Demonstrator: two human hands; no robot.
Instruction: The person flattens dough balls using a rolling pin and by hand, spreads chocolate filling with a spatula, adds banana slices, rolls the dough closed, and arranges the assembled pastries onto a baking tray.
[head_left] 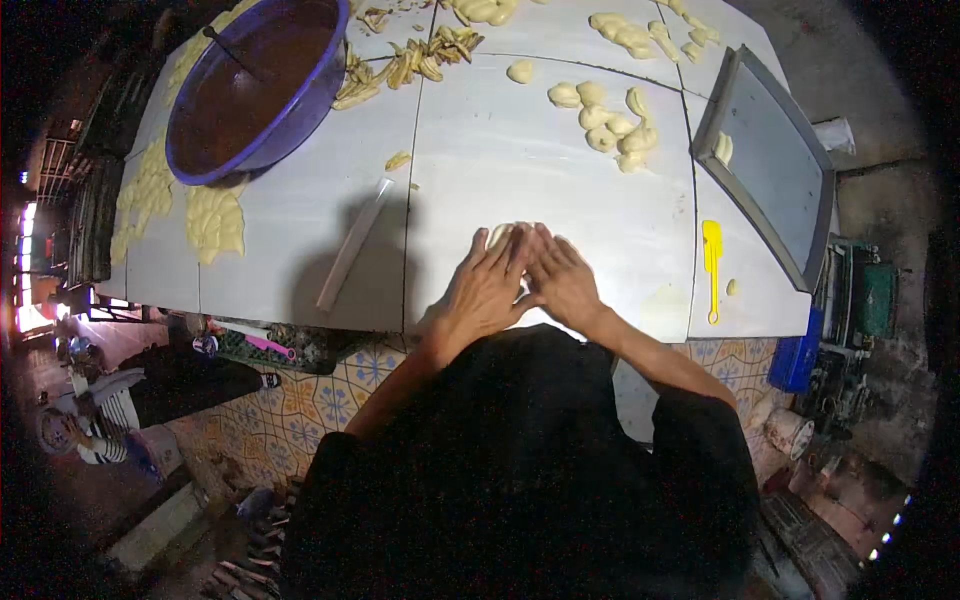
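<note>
Along the left edge of the white-tiled table (480, 150), we see flattened yellow dough (148, 195) spread toward the near side, with a thick ridged piece of dough (215, 222) just right of it. Beyond the near left edge, well apart from us, a person (115, 425) with a striped sleeve is visible over the patterned floor (345, 390). At the far left stands a purple basin (308, 112) of brown mixture (265, 90), in which a dark-handled utensil (228, 50) leans. To its right we find a pale, narrow strip (355, 243) lying aslant and, farther off, a heap of yellow-brown slices (430, 60).

Near the middle, our left hand (488, 282) and right hand (562, 277) meet palms down, their fingers extended and unclenched. Between the left fingers shows a bit of a pale piece (499, 236), mostly covered, on the near part of the table; we cannot tell whether it is grasped or merely pressed.

Farther right, beyond our hands, lies a cluster of rounded dough pieces (612, 128). At the right, we note a yellow scraper (712, 262) on the tile and, just beyond it, a grey-framed tray (775, 165).
</note>
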